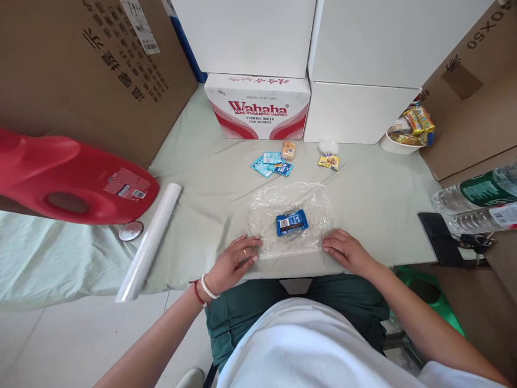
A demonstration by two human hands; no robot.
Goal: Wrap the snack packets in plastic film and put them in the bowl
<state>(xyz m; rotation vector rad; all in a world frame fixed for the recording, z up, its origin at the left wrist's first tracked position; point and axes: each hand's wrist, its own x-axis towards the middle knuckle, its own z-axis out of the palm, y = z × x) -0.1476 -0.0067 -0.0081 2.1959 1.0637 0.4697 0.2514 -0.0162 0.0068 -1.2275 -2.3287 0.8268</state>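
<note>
A sheet of clear plastic wrap [291,202] lies flat on the pale green cloth [210,183]. A small blue snack packet [291,222] rests on its middle. My left hand [234,261] presses on the sheet's near left corner with fingers stretched flat. My right hand [347,250] lies on the near right corner, fingers flat too. Neither hand touches the blue packet.
A roll of plastic wrap [150,240] lies at the left beside a red jug [68,178] and a metal lid [130,231]. Several small packets [274,163] sit farther back before a Wahaha box [258,108]. A snack bowl [407,132], bottles [476,202] and a phone [438,237] stand right.
</note>
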